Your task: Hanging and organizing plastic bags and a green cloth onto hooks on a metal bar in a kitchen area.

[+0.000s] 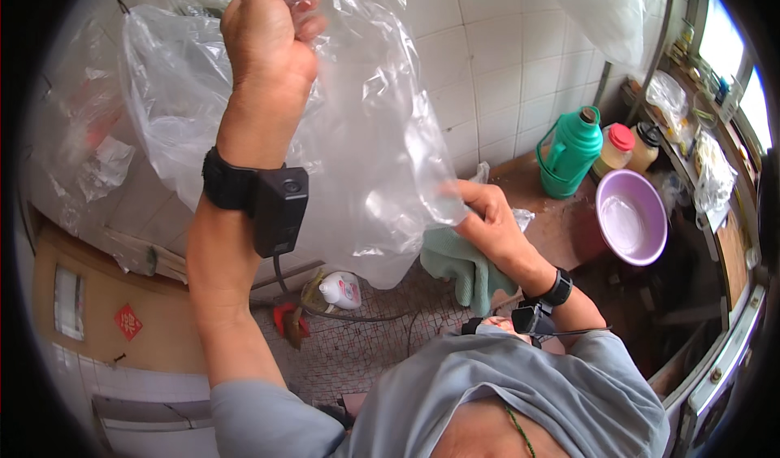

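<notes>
A large clear plastic bag (359, 153) hangs in front of me against the tiled wall. My left hand (274, 19) is raised at the top, its fingers curled on the upper part of the bag. Lower and to the right, my right hand (490, 217) pinches the bag's lower right edge between thumb and fingers. A pale green cloth (466, 266) hangs beneath the right hand, seemingly held in it too. Both wrists wear black straps with small camera units. Another clear plastic bag (177, 92) hangs behind my left forearm.
On the brown counter (560, 232) at right stand a green thermos (571, 153), a red-lidded jar (615, 147), a dark-lidded jar (645, 144) and a purple basin (632, 217). A white bottle (341, 290) stands low near the tiled floor. A cluttered shelf runs below the window. More bags hang on the left wall.
</notes>
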Tool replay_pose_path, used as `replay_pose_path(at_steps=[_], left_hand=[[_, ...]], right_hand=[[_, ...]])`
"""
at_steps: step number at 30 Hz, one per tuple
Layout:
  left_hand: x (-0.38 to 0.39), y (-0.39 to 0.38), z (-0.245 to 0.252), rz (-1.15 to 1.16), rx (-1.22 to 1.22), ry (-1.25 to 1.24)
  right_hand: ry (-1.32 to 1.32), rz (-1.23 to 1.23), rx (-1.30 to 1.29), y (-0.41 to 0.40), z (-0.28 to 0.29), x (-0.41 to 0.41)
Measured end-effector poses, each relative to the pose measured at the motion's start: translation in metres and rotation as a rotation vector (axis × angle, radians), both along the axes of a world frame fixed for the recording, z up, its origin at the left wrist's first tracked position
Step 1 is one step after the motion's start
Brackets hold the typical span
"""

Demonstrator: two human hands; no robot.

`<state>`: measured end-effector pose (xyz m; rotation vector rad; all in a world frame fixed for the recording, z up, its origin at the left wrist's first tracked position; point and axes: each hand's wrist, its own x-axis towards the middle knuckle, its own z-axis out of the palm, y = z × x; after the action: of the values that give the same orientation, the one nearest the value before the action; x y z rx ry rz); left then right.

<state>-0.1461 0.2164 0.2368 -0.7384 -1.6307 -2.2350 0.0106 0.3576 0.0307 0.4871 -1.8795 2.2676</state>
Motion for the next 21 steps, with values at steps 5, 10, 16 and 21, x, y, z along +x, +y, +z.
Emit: replay_pose_path(at_steps=[5,10,16,21], left_hand=[[0.005,0.025,-0.020,-0.156,-0.080,-0.116],[0.028,0.020,-0.038,-0.297,-0.455,-0.063],[0.016,0.019,-0.037,-0.159,-0.489,-0.108],[0.004,0.029,-0.040,-0.054,-0.295,-0.200]], right_hand=[[-0.060,-0.040,-0.123,0.015,-0.013,0.013],[-0.177,-0.376,-0.314,0.045,-0.018,0.025],[-0.225,-0.378,-0.252,0.119,-0.019,0.030],[-0.229,-0.390,-0.217,0.177,-0.015,0.040]])
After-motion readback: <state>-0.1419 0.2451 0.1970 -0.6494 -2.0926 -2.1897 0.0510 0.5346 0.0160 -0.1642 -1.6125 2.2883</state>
